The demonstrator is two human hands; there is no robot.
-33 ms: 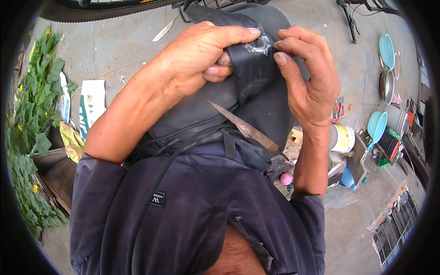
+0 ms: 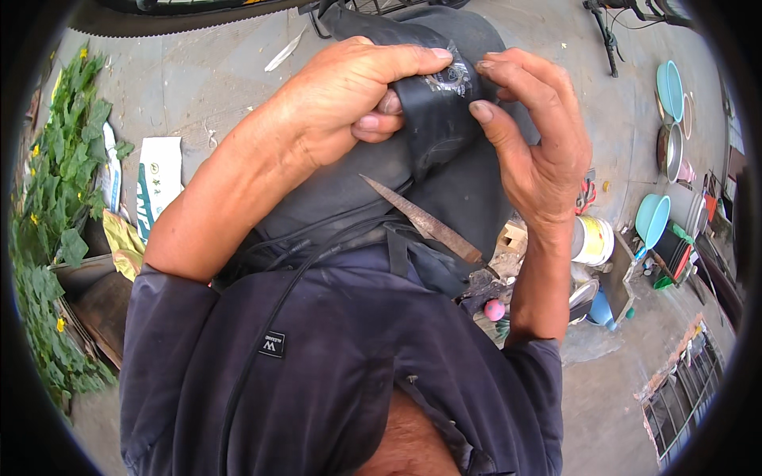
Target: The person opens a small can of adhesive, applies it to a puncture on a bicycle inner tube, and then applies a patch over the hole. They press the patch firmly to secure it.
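Note:
A black rubber inner tube [image 2: 435,135] is raised above my lap. Clear film with a shiny round patch [image 2: 450,79] sits on its upper face. My left hand [image 2: 349,91] grips the tube, thumb on top beside the film and fingers curled underneath. At the film's right side is my right hand [image 2: 540,131], its thumb and forefinger apart and nothing visible between them. The forefinger tip is near the film's edge; I cannot tell whether it touches. A rusty tapered file [image 2: 425,220] lies slantwise across my lap, pointed end toward the tube.
Leafy plants [image 2: 75,190] and a white printed sack [image 2: 160,182] are on the left. To the right stand a white bucket [image 2: 591,240], turquoise basins [image 2: 652,220] and a floor grate [image 2: 686,389]. A wheel [image 2: 190,16] crosses the top edge.
My right thumb has moved down and away from the forefinger, widening the gap between them. My left hand and the tube have stayed in place.

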